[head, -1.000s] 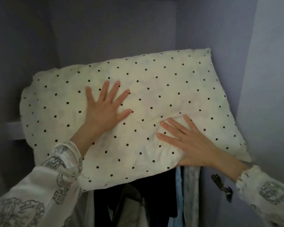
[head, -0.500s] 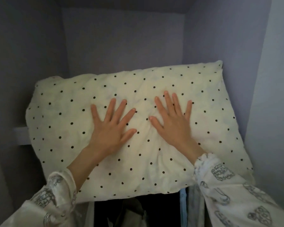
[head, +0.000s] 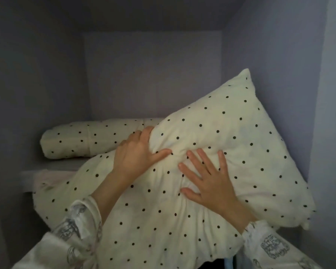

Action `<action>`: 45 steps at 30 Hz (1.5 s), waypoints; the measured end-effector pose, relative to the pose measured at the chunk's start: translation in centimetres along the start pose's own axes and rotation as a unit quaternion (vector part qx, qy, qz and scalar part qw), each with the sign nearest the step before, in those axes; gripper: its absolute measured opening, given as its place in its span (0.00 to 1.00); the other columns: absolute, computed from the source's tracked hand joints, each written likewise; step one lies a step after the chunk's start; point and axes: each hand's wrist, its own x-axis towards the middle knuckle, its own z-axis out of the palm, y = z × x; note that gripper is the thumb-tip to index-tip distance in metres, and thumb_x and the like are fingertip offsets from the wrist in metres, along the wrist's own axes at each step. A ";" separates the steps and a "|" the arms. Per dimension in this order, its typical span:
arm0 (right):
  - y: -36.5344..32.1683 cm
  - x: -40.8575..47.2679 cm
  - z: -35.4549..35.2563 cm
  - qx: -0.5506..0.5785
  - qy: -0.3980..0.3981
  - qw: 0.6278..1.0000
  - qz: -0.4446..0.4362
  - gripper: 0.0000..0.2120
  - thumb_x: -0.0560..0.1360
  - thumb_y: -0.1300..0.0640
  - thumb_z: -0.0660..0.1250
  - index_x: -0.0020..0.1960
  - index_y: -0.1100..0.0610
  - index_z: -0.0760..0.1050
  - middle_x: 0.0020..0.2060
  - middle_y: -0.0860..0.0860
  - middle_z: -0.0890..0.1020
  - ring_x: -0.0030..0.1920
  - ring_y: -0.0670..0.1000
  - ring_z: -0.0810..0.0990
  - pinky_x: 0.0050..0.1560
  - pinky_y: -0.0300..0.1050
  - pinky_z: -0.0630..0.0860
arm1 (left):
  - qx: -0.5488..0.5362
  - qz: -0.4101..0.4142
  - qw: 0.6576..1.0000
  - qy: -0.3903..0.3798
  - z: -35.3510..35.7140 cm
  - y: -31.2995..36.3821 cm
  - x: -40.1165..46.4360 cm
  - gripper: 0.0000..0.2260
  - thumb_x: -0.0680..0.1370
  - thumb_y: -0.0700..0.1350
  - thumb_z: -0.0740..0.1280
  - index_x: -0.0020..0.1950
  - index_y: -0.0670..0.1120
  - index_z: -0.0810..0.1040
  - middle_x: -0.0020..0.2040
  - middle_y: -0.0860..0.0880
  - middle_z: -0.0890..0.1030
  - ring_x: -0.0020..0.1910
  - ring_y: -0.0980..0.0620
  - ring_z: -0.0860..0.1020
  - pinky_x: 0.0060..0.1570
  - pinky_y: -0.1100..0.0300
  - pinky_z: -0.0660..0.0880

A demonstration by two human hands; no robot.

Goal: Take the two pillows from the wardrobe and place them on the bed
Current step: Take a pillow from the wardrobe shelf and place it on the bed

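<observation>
— What are the hands doing?

— The left hand (head: 138, 152) is closed on the near pillow (head: 211, 171): its fingers curl over a bunched fold at the top edge and the thumb presses into the front, so the soft filling puckers into creases around it. The right hand (head: 208, 179) lies flat and open on the same pillow, fingers spread, palm sinking a little into the stuffing.

— And the pillow itself?

— Plump, roughly rectangular, in a cream cotton-looking case scattered with small dark dots. It is tilted, with its right corner rising to a point against the right wall of the wardrobe (head: 279, 74), and its lower left part hangs over the front edge of the shelf (head: 47, 167).

— Is there a second one?

— Yes, the far pillow (head: 89, 138) lies flat on the shelf behind, at the left, in the same dotted fabric, rounded at its end like a bolster, with a seam line across it. The near pillow overlaps its right part.

— Anything else?

— Loose pale sleeves (head: 80, 226) with grey printed motifs cover both forearms. The wardrobe's inner walls are smooth, matte and bluish grey in dim light. A sliver of blue cloth (head: 228, 264) shows beneath the pillow's lower edge.
</observation>
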 end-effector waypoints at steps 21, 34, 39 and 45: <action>-0.9 5.1 -1.5 0.003 -0.058 0.998 -0.009 0.31 0.74 0.35 0.58 0.72 0.49 0.64 0.73 0.52 0.65 0.73 0.55 0.62 0.70 0.67 0.53 | -0.257 -0.363 0.890 0.101 3.5 -0.1 -8.8 0.31 0.71 0.64 0.65 0.63 0.44 0.65 0.58 0.43 0.74 0.58 0.43 0.73 0.50 0.49 0.71; 2.2 -5.2 -5.9 0.220 -0.077 0.831 0.504 0.40 0.73 0.38 0.62 0.76 0.45 0.44 0.77 0.51 0.45 0.76 0.51 0.45 0.72 0.57 0.48 | -0.274 -0.385 0.877 0.089 4.1 -0.1 -8.2 0.32 0.71 0.64 0.65 0.64 0.43 0.63 0.60 0.40 0.72 0.58 0.39 0.73 0.50 0.49 0.68; 2.9 -5.6 -5.9 0.399 -0.048 0.690 0.602 0.49 0.69 0.44 0.72 0.76 0.48 0.41 0.76 0.48 0.52 0.71 0.39 0.54 0.66 0.33 0.51 | -0.266 -0.374 0.886 0.067 3.8 -0.3 -8.3 0.32 0.71 0.64 0.64 0.64 0.44 0.62 0.59 0.40 0.72 0.57 0.39 0.73 0.52 0.46 0.71; 3.8 -5.5 -5.4 0.431 -0.053 0.580 0.689 0.40 0.60 0.42 0.77 0.67 0.54 0.66 0.60 0.48 0.76 0.60 0.49 0.75 0.60 0.44 0.71 | -0.285 -0.345 0.893 0.040 3.1 -0.7 -8.5 0.33 0.71 0.63 0.65 0.66 0.43 0.62 0.62 0.41 0.72 0.59 0.41 0.73 0.57 0.45 0.72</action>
